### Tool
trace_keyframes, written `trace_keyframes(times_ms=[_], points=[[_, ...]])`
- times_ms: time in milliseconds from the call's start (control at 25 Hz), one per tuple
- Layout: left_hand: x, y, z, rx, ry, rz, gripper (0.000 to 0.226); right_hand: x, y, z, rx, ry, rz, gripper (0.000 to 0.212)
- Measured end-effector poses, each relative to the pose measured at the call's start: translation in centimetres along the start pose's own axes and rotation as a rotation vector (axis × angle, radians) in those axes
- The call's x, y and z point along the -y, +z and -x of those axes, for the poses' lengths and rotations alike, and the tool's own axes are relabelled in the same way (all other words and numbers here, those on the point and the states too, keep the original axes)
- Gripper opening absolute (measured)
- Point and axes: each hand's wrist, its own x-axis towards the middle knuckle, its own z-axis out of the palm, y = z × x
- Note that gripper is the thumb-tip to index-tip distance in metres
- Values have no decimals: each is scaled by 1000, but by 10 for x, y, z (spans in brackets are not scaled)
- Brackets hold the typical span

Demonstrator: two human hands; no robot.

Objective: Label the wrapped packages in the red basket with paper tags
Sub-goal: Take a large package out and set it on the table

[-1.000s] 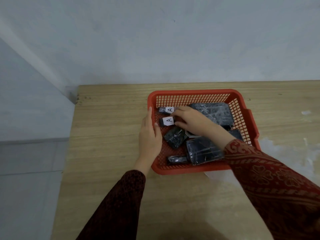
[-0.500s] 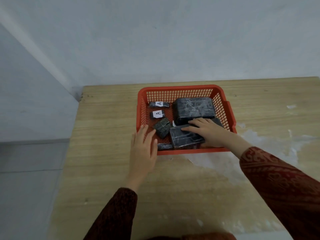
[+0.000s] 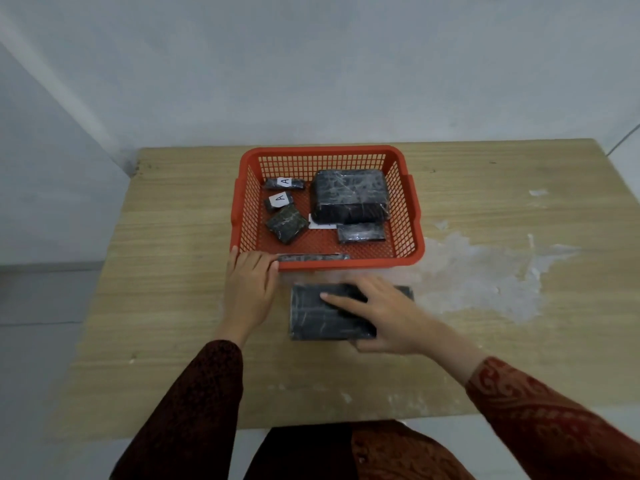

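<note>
The red basket [image 3: 405, 209] stands on the wooden table [image 3: 166, 306]. Inside lie a large black wrapped package [image 3: 349, 195], two small packages tagged "A" [image 3: 280, 199] [image 3: 285, 182], an untagged small square package [image 3: 286, 224], a flat package [image 3: 361, 232] and a thin package [image 3: 313, 258] along the near wall. A loose white paper tag [image 3: 317, 223] lies partly under the large package. On the table in front of the basket, my right hand [image 3: 381, 311] grips a black wrapped package [image 3: 322, 318]. My left hand [image 3: 249, 285] rests flat against the basket's near left corner.
Grey walls stand behind and to the left of the table. White patches [image 3: 485, 271] mark the tabletop to the right of the basket. The table's near edge [image 3: 242, 427] runs just above my lap.
My right hand has taken a black package from the basket's near side and brought it down onto the table in front. My left hand slid from the basket's left wall to its near corner.
</note>
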Motion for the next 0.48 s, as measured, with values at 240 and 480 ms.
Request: trace_keyframes(times_ms=[240, 480], points=[[-1, 3, 3, -29, -39, 8, 40, -1, 47, 33, 202, 128, 31, 78], [1, 3, -1, -22, -54, 42, 32, -1, 14, 2, -118, 54, -88, 48]])
